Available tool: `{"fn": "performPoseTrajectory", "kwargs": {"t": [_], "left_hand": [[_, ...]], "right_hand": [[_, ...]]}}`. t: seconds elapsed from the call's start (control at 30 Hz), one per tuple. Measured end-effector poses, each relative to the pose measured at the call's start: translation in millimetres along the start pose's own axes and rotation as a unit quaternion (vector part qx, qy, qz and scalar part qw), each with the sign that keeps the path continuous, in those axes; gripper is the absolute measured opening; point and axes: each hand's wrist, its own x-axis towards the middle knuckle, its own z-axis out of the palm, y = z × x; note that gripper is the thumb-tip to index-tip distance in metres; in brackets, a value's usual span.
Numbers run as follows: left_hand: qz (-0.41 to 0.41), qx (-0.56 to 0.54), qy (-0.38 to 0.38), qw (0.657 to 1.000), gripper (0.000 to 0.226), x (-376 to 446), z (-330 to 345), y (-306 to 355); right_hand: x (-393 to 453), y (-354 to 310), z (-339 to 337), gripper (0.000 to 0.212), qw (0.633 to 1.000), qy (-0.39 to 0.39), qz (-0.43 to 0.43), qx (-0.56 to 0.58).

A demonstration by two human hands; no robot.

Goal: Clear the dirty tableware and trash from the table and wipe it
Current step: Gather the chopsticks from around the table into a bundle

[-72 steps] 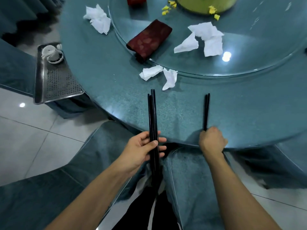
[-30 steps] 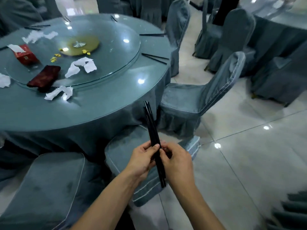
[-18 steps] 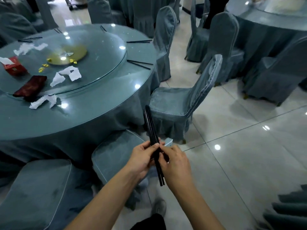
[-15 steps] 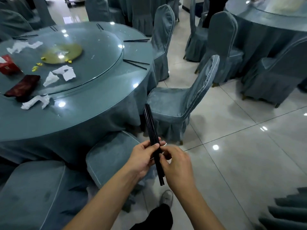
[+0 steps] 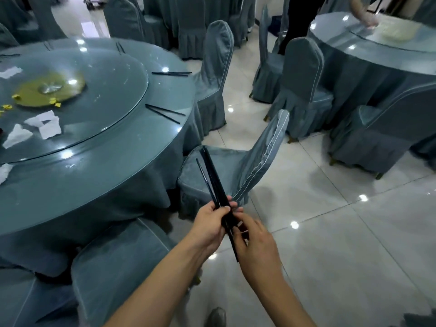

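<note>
I hold a bundle of black chopsticks [image 5: 212, 175] in front of me, off the table, tips pointing up and away. My left hand [image 5: 210, 223] grips the bundle near its lower third. My right hand [image 5: 256, 244] pinches the lower ends from the right. The round table [image 5: 99, 171] with a blue-grey cloth is at the left. On it lie two more pairs of black chopsticks [image 5: 164, 113] [image 5: 171, 73], crumpled white tissues [image 5: 43, 125] on the glass turntable [image 5: 113, 95], and small yellow scraps [image 5: 55, 102].
Covered chairs ring the table: one right behind the bundle [image 5: 238, 166], one below my left arm [image 5: 118, 260], one at the far side [image 5: 214, 67]. A second round table [image 5: 377, 60] stands at the upper right, where another person's hand [image 5: 368, 20] wipes. Glossy tiled floor [image 5: 354, 232] spreads right.
I picked up the pair from the table edge with my right hand, joined it to the bundle in my left, and turned and walked right along the table; the view keeps sliding right.
</note>
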Motion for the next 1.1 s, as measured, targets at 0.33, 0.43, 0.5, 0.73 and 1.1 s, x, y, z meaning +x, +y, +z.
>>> {"fn": "performPoseTrajectory", "kwargs": {"t": [0.33,0.43,0.5,0.73,1.1], "left_hand": [[0.037,0.015,0.015,0.999,0.025,103.6,85.5,18.7],[0.047,-0.003,0.038,0.998,0.024,136.8,114.2,20.8],[0.056,-0.017,0.055,0.997,0.025,156.3,131.0,23.3],[0.076,-0.028,0.123,0.989,0.029,198.5,175.0,37.7],[0.111,-0.056,0.125,0.984,0.027,297.1,181.0,114.2]], "right_hand": [[141.3,59.2,-58.9,0.021,0.995,0.002,-0.068,0.070],[199.1,89.4,-86.6,0.019,0.994,-0.010,-0.083,0.070],[241.1,109.2,-104.1,0.020,0.993,-0.025,-0.093,0.065],[370.5,124.7,-137.6,0.021,0.982,-0.129,-0.130,0.041],[528.8,96.0,-91.6,0.020,0.944,-0.249,-0.214,-0.027]]}}
